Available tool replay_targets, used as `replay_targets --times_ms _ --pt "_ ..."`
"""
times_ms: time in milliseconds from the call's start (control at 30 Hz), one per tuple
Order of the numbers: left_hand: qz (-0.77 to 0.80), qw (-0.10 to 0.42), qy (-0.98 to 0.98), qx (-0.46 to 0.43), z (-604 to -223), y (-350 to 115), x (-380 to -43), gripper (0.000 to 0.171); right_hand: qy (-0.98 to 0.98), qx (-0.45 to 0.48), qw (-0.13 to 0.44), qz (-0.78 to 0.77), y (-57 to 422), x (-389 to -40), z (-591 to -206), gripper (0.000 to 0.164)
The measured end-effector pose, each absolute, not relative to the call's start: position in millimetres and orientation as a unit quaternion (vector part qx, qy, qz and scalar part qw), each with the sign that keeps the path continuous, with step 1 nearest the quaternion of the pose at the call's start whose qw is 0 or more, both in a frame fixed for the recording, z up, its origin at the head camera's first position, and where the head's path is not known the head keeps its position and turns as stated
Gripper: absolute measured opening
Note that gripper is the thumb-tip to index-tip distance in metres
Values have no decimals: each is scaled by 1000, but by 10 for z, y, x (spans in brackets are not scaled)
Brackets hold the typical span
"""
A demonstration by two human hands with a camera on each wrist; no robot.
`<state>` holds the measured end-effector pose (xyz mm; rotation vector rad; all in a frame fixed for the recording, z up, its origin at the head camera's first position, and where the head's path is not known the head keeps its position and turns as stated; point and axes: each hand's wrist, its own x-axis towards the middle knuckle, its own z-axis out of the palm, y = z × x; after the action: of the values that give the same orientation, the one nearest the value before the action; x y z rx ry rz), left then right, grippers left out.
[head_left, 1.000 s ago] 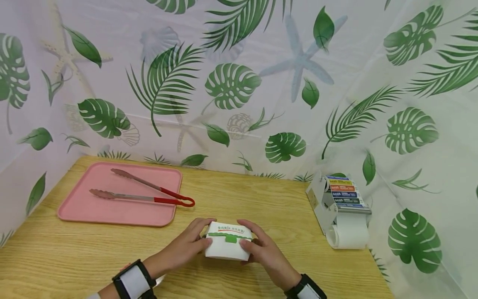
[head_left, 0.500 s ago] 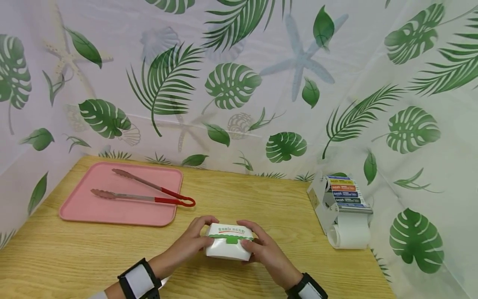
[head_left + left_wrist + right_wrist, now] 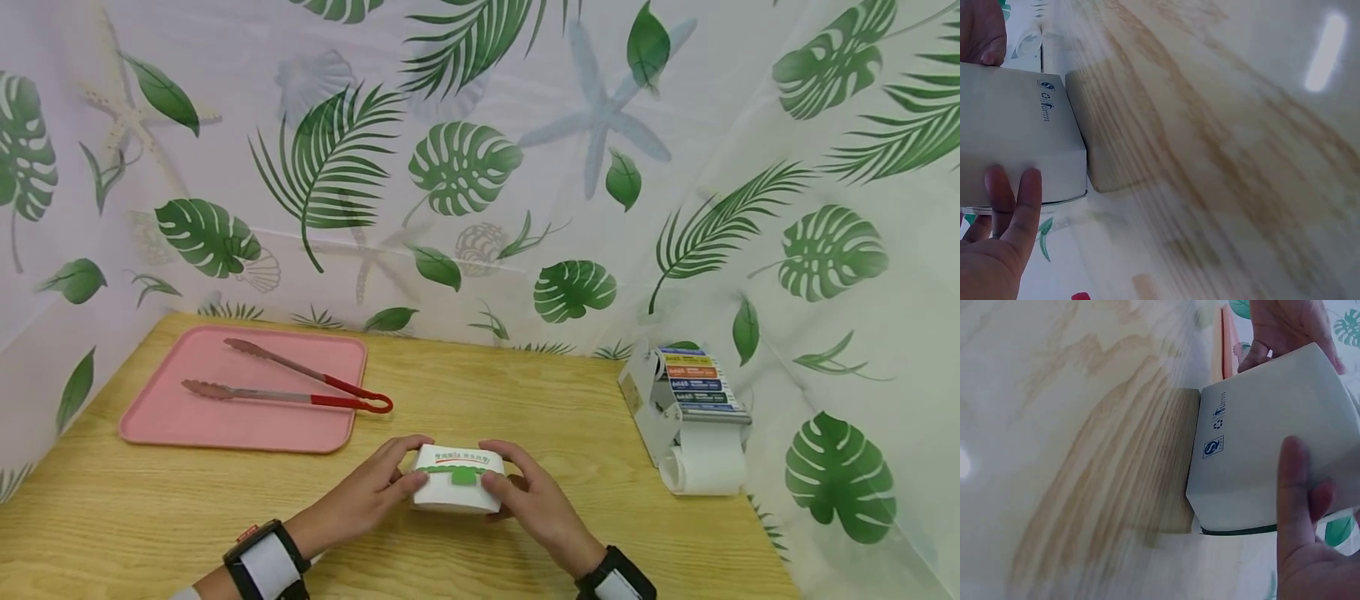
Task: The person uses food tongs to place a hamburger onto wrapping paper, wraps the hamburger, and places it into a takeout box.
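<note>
A small white paper food box [image 3: 457,494] with a green wavy rim, a green tab and printed lettering on its lid is closed between the two hands. On its left side my left hand [image 3: 378,487] grips it, thumb at the front near the rim. Opposite, my right hand [image 3: 532,500] holds the right side, thumb beside the green tab. Small blue printed marks show on the plain underside of the box [image 3: 1029,119] in the left wrist view. In the right wrist view, fingers [image 3: 1294,494] lie against the same box [image 3: 1254,444], just off the table or tilted; I cannot tell which.
A pink tray [image 3: 247,433] at the left carries red-handled tongs [image 3: 300,397], whose looped end sticks out past its edge. At the right stands a metal label dispenser [image 3: 686,400] with a white paper roll [image 3: 705,469]. A leaf-print cloth [image 3: 465,275] rises behind the wooden table [image 3: 480,383].
The box has tipped slightly between the hands, so its front face looks shorter. Both hands keep their hold, and the left wrist has shifted a little. The tray, tongs and dispenser stay put.
</note>
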<state>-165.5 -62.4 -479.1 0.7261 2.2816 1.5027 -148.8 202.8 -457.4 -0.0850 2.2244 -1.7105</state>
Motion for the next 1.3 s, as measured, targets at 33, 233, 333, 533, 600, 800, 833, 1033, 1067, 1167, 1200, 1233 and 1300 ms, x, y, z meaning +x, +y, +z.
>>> replay_targets --times_ms 33,233,333,533,600,800,833,1033,1067,1167,1200,1233,1300 --pt "520 154 799 258 -4788 -616 -1654 51 793 -34 157 -588 2012 -1489 -4567 60" --pt "505 147 805 274 -4783 -596 -1632 51 862 -67 85 -495 1917 -1461 -4564 52" --pt "506 149 804 277 -4786 -600 -1628 54 883 -70 57 -462 1891 -1441 -4584 49" --pt "508 153 799 284 -4792 -616 -1629 63 893 -67 31 -444 1845 -1429 -4607 48" --pt "511 157 796 283 -4791 -621 -1630 64 892 -65 33 -447 1835 -1428 -4604 48" --pt "519 161 789 285 -4794 -628 -1638 63 890 -59 44 -451 1825 -1422 -4563 46" --pt "519 161 789 285 -4796 -628 -1638 62 888 -59 48 -453 1826 -1424 -4553 47" --pt "516 153 794 282 -4804 -630 -1632 61 889 -56 62 -450 1821 -1446 -4500 50" --pt "517 154 794 281 -4802 -629 -1633 62 894 -55 58 -440 1822 -1443 -4495 49" --pt "521 162 791 278 -4799 -628 -1640 65 910 -59 36 -408 1830 -1432 -4484 47" --pt "523 165 789 277 -4798 -629 -1643 66 915 -59 31 -397 1831 -1430 -4479 48" --pt "524 168 788 276 -4798 -630 -1646 67 917 -59 29 -394 1833 -1428 -4473 48" --pt "528 173 785 274 -4797 -632 -1652 68 920 -60 29 -387 1832 -1433 -4461 49"
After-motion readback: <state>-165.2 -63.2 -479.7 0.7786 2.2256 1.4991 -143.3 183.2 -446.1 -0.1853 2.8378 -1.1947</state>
